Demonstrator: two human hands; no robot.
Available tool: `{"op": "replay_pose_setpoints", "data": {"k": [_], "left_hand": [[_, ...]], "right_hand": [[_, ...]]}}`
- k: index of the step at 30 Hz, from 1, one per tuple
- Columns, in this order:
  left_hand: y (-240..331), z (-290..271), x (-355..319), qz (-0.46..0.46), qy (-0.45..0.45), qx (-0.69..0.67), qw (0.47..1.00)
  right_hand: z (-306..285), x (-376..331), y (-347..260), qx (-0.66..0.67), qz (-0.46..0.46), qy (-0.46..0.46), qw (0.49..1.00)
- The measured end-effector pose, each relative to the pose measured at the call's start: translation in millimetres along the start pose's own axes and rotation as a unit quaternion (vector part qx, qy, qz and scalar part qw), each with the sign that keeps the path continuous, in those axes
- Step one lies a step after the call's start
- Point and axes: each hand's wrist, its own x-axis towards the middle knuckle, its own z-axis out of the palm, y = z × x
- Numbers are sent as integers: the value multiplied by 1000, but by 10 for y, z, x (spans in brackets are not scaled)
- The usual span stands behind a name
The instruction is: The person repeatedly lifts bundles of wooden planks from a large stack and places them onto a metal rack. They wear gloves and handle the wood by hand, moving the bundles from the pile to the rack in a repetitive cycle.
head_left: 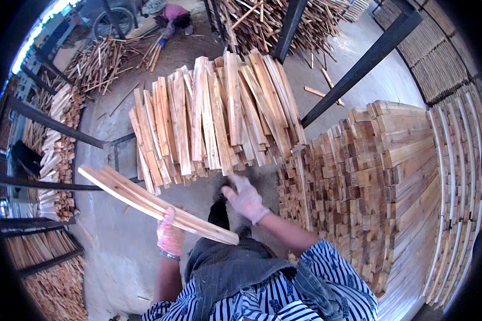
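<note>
**Inspector:** Status of hands first. Left hand (170, 237), in a pink glove, is closed around a small bundle of long pale wooden slats (155, 203), held flat and slanting up to its left. Right hand (246, 199), in a whitish glove, is stretched forward with fingers loosely spread, holding nothing, just below the loose heap of pale split wooden slats (217, 120).

**Clerk:** And progress?

**Inspector:** Partial, by my judgement. Only a few slats are in hand; the heap ahead of the right hand looks largely untouched. Right of that hand stands a squared stack of sawn wooden slats (380, 176), already tall and neat.
</note>
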Motion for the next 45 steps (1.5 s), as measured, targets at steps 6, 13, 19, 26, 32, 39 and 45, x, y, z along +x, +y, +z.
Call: {"op": "replay_pose_setpoints", "data": {"k": [6, 13, 19, 26, 32, 39, 45], "left_hand": [[431, 325, 708, 16, -36, 49, 998], [638, 590, 1305, -44, -26, 113, 992], [707, 809, 1811, -87, -52, 91, 991], [774, 1139, 1814, -89, -144, 150, 974], [668, 1058, 1867, -154, -142, 125, 970], [701, 1200, 1941, -159, -103, 132, 973], [639, 973, 2217, 186, -273, 483, 811]], "right_hand": [[479, 1193, 149, -68, 173, -7, 983], [316, 1427, 148, 11, 212, 39, 976], [-160, 1654, 94, -75, 177, 129, 973], [-27, 2800, -275, -160, 294, 131, 933], [-142, 2871, -45, -91, 359, 89, 925], [-684, 2647, 295, -90, 260, 33, 961], [-1142, 1879, -27, 204, 183, -19, 962]]}}
